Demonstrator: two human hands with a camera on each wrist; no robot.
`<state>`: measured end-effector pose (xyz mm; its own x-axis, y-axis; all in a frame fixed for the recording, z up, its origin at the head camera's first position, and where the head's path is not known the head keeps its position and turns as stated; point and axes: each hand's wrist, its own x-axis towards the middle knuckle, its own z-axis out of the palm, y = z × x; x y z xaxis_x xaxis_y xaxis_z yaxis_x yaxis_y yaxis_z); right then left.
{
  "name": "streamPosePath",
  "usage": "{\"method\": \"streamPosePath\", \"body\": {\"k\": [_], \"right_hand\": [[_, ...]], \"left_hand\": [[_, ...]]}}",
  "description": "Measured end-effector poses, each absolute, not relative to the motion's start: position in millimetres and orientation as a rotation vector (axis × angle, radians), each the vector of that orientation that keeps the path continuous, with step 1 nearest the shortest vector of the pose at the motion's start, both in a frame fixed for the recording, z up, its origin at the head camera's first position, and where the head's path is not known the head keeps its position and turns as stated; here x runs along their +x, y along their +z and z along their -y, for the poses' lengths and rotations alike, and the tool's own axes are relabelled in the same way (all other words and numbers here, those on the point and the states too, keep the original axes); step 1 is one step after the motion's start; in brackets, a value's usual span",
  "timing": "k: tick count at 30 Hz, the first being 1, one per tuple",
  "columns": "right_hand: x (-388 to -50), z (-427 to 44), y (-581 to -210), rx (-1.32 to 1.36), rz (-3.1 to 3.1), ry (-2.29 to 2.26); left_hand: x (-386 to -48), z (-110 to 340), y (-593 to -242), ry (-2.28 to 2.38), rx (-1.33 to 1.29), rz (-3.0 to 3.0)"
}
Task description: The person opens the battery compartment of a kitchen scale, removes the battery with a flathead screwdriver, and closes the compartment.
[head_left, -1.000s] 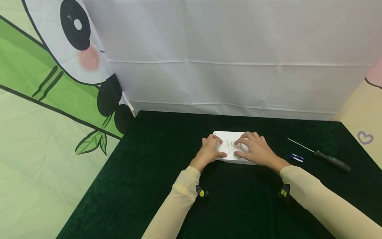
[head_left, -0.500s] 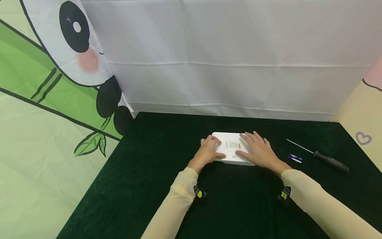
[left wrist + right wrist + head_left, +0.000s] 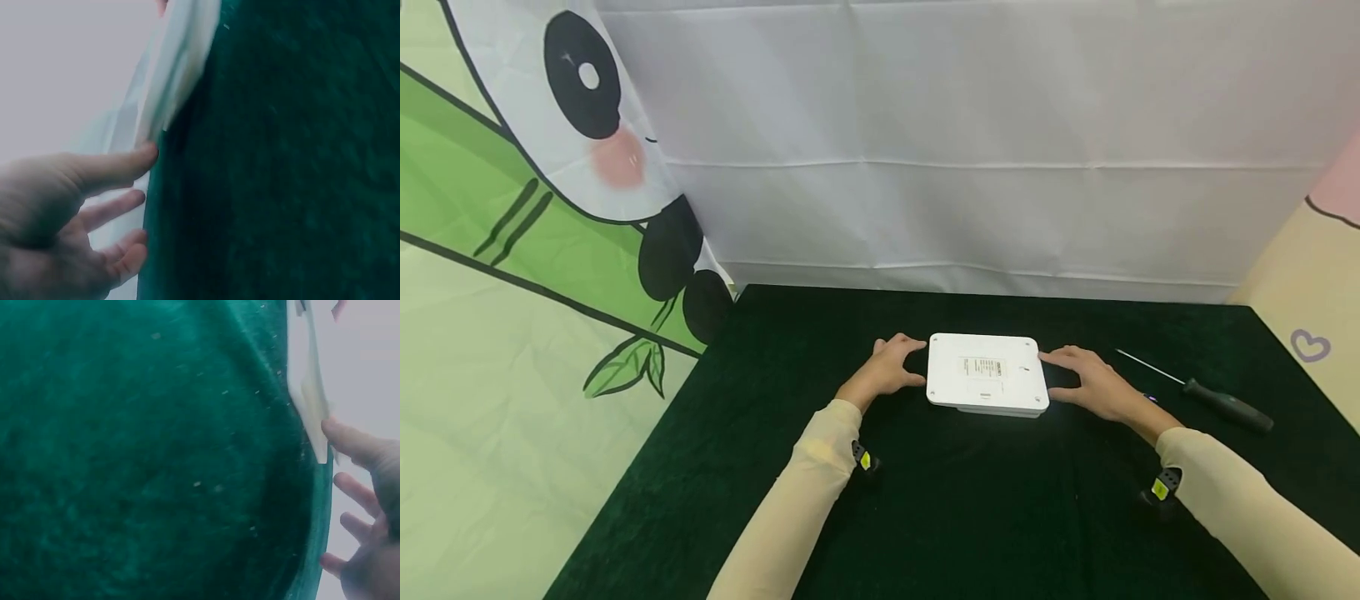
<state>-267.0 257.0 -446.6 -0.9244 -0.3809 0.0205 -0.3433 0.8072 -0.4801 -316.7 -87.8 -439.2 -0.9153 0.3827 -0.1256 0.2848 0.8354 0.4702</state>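
Note:
A flat white rectangular device [image 3: 988,375] lies on the dark green cloth, its printed label [image 3: 983,367] and small corner dots facing up. My left hand [image 3: 886,368] is beside its left edge, thumb and fingers spread and pointing at it, with a small gap showing in the head view. On the other side my right hand [image 3: 1096,388] has its fingertips at the right edge; whether they touch, I cannot tell. In the wrist views the thumbs [image 3: 112,170] and loosely extended fingers show beside the device's pale side [image 3: 310,394]. Neither hand grips anything.
To the right lies a screwdriver with a dark handle [image 3: 1228,406], its shaft pointing away to the left. A small blue item [image 3: 1150,397] is mostly hidden behind the right wrist. A white curtain [image 3: 925,217] hangs behind the table.
Both hands have come off the device's top and moved apart, left hand leftward, right hand rightward. The label is uncovered; the right wrist now hides most of the blue and white batteries.

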Motion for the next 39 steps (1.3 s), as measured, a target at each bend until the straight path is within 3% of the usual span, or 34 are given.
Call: {"method": "streamPosePath", "body": {"k": [22,30,39], "right_hand": [[-271.8,-270.5,-457.5,-0.605,-2.878,-0.779],[-275.5,-278.6,-449.0,-0.651,-2.738,-0.957],[-275.6,-284.2,-436.3,-0.511,-2.574,-1.104]], "left_hand": [[-317.9,85.5,-436.3,0.551,0.488,-2.842],[-317.1,93.2,-431.1,0.768,0.536,-2.764],[-315.2,99.8,-426.8,1.018,0.610,-2.693]]}}
